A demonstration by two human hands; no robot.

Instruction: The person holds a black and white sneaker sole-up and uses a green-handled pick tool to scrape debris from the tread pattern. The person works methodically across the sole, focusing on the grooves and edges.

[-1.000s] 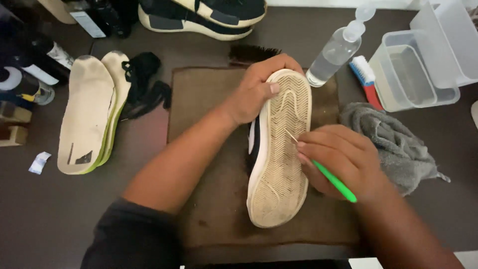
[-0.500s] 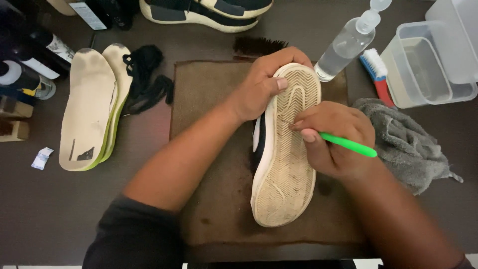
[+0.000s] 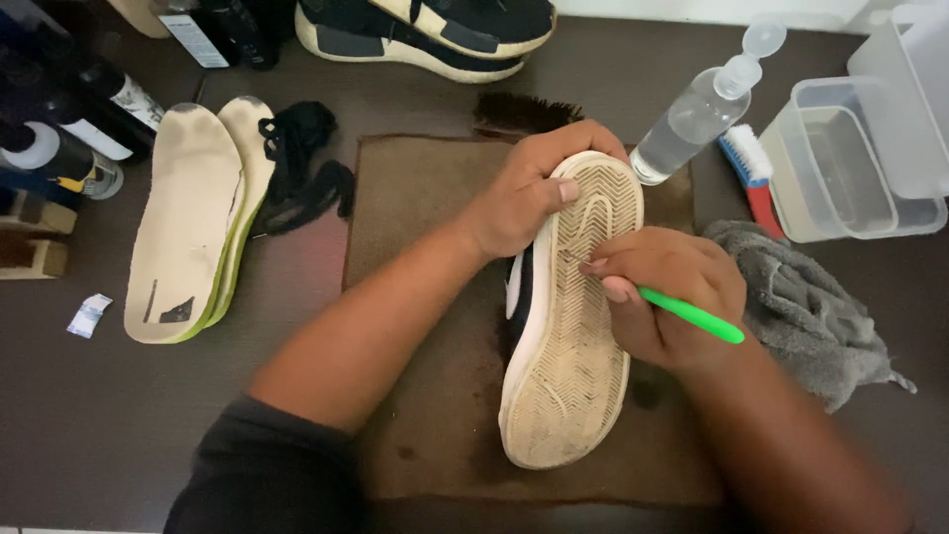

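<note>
Sneaker lies sole-up on the brown mat; left hand clamps its toe, right hand pinches a green pick against the tread. Best bet: short strokes along the grooves, shoe pinned flat.

Pick tip hidden behind fingers

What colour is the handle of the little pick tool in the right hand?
Bright green. The pick's handle sticks out of the right hand in the head view.
</note>
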